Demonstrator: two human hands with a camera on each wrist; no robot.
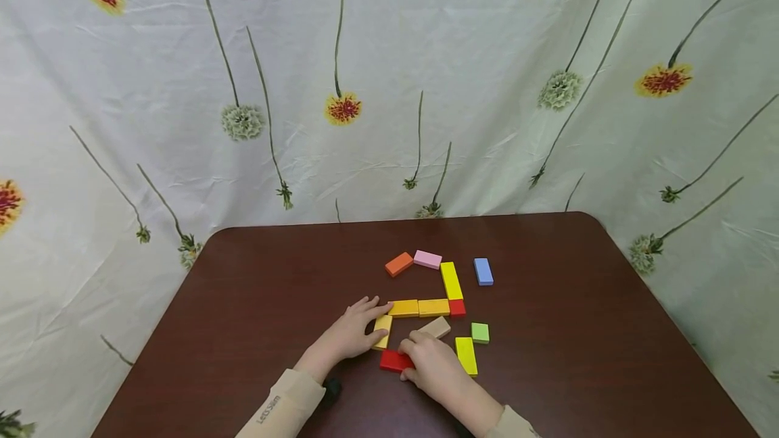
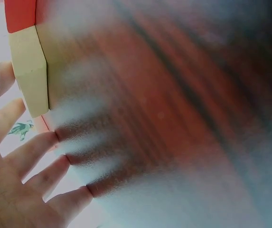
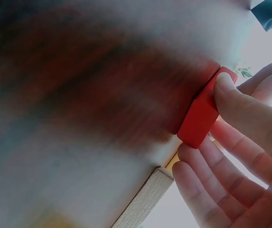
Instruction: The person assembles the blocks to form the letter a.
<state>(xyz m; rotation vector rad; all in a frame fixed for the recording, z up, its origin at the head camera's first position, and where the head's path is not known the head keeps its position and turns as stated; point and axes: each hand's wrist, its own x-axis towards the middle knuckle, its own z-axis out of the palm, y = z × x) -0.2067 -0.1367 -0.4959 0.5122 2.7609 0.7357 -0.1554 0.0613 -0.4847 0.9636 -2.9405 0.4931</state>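
Note:
My right hand (image 1: 435,367) pinches a red block (image 1: 392,360) between thumb and fingers at its right end. In the right wrist view, the thumb lies on one side of this red block (image 3: 200,118), which sits on the tabletop. Spread and fairly straight, the fingers of my left hand (image 1: 349,333) rest around a pale yellow block (image 1: 383,330). Thumb and forefinger touch that yellow block (image 2: 30,71) in the left wrist view. Its near end lies close to the red block. Two orange-yellow blocks (image 1: 404,309) run rightward from its far end, meeting a small red block (image 1: 457,307).
A bare-wood block (image 1: 437,328) lies beyond my right hand. Right of it are a green block (image 1: 480,333) and a yellow block (image 1: 466,357). Farther back lie orange (image 1: 399,264), pink (image 1: 428,259), yellow (image 1: 451,281) and blue (image 1: 483,272) blocks on the dark table (image 1: 292,276).

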